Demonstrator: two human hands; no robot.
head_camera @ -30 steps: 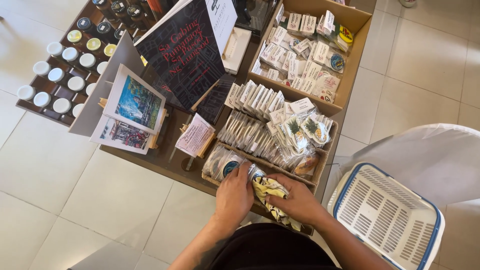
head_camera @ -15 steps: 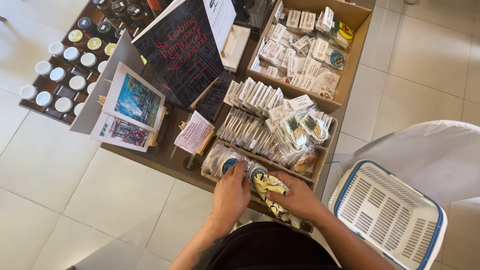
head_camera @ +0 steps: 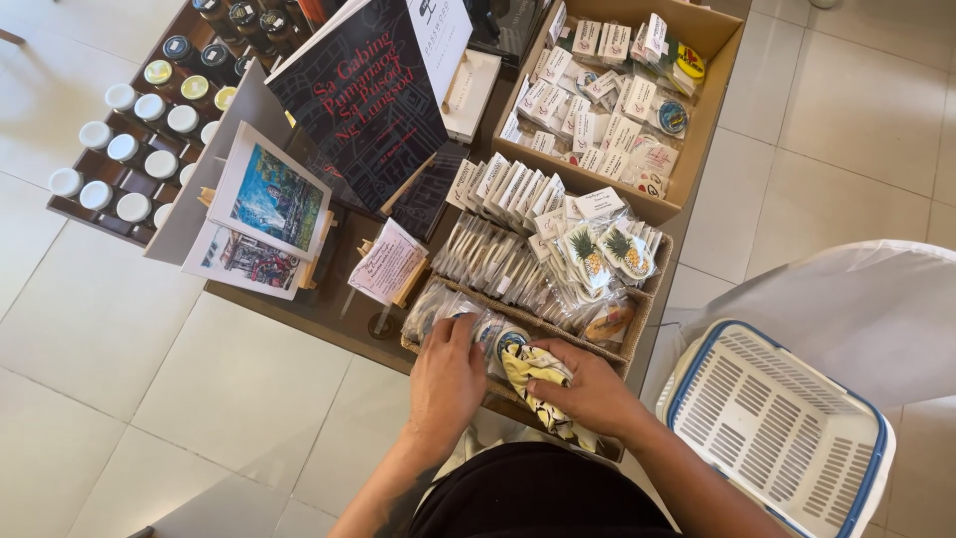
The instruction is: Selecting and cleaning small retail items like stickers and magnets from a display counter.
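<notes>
- At far left, white-lidded jars (head_camera: pixel 119 149) sit in rows on a dark wooden rack over a pale tiled floor (head_camera: pixel 110 379).
- Beside them, picture cards (head_camera: pixel 267 199) stand on small easels, with a dark book (head_camera: pixel 368 95) propped behind.
- The left hand (head_camera: pixel 448 374) lies palm down at the near edge of a woven tray (head_camera: pixel 637 334), its fingers spread a little and resting on clear-wrapped round items (head_camera: pixel 468 319); it grips nothing.
- Just right of it, the right hand (head_camera: pixel 588 394) has fingers curled around a yellow patterned packet (head_camera: pixel 533 374), which sits at the tray's front, between the two hands.
- Behind, rows of small packets fill the tray and a cardboard box (head_camera: pixel 717 60).
- At far right, a white basket with a blue rim (head_camera: pixel 777 428) stands on a white-covered surface.
</notes>
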